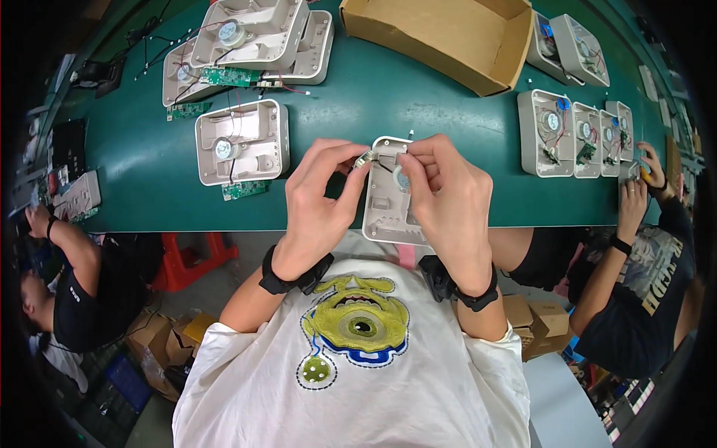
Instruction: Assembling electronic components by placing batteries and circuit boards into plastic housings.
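An off-white plastic housing [382,203] lies in front of me at the table's near edge, its open side up. Inside it is a round speaker [402,179], partly covered by my right hand. My left hand [321,190] pinches a small shiny part [364,159] between thumb and fingertips at the housing's upper left edge; its exact kind is too small to tell. A short black cable runs from near that part toward the speaker. My right hand [452,190] is closed over the housing's right side, thumb and forefinger together above the speaker; what they grip is hidden.
On the green table [328,112], a similar housing [246,127] with a circuit board [245,190] stands left, below stacked housings [254,37]. A cardboard box [441,37] is at the back. More housings [549,149] line the right, by a co-worker's hands [635,194]. Another person sits left.
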A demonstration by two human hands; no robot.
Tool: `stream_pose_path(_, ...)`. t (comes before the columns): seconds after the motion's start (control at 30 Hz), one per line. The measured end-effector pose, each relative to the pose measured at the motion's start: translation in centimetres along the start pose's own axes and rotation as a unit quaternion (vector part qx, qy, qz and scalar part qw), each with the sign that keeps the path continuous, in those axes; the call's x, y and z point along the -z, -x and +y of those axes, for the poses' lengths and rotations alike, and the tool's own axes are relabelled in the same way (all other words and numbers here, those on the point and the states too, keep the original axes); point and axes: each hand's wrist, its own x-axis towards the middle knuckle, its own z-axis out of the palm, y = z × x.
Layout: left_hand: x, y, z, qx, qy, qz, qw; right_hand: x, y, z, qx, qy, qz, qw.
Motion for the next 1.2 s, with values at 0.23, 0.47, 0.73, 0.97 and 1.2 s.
stream_pose_path(0.23,0.3,0.5,-0.6,0.0,-0.002,-0.033,0.999,-0.7,0.2,-0.4,0.057,0.014,0.012,0.998)
stream_pose_path(0.47,0.2,0.7,-0.5,-0.01,0.006,-0.028,1.0,-1.3,0.2,-0.8,0.054,0.007,0.003,0.999)
stream_pose_path(0.73,-0.4,0.5,-0.5,-0.035,0.012,0.01,0.999,-1.3,0.3,-0.9,0.046,0.0,0.003,0.999)
stream_pose_path(0.97,-0.3,0.5,-0.5,-0.047,0.006,0.008,0.999,-1.7,0.5,-1.0,0.037,-0.004,0.016,0.999)
stream_pose_path(1.2,-0.3,0.6,-0.4,-0.054,0.002,0.012,0.998,-1.5,0.5,-1.2,0.012,-0.026,0.018,0.999)
